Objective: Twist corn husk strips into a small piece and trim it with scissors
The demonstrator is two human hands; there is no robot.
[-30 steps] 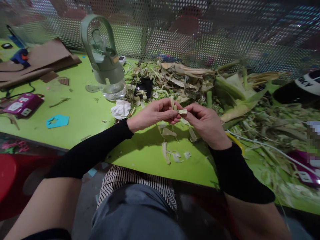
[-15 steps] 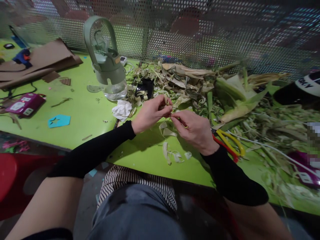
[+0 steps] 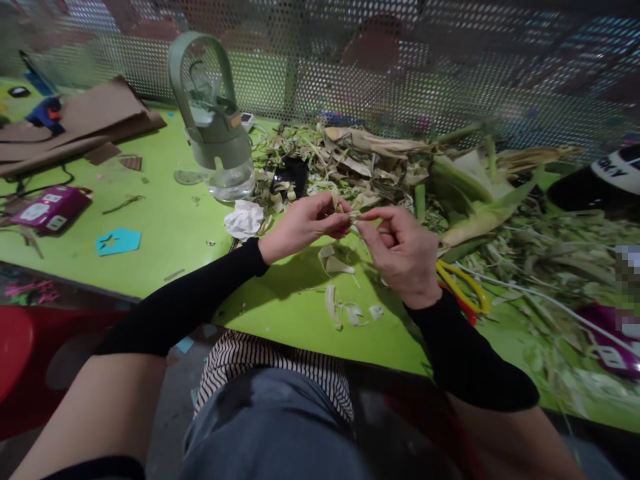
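The husk piece (image 3: pixel 354 215) looks dry, papery and matt, much like the heap of husks (image 3: pixel 373 160), whose curled leaves are rough and fibrous, while the table (image 3: pixel 160 200) is smooth with a soft sheen. The bottle (image 3: pixel 220 147) pairs a matt, plastic-looking lid with a clear, glossy body, the tissue (image 3: pixel 244 220) is crumpled paper, the cardboard (image 3: pixel 95 110) is dull, and the purple box (image 3: pixel 63 210) and red stool (image 3: pixel 17 360) look like smooth, shiny plastic. The perforated screen (image 3: pixel 320 67) resembles metal with a faint gleam, and the sleeves (image 3: pixel 190 300) and striped garment (image 3: pixel 313 370) are matt cloth.
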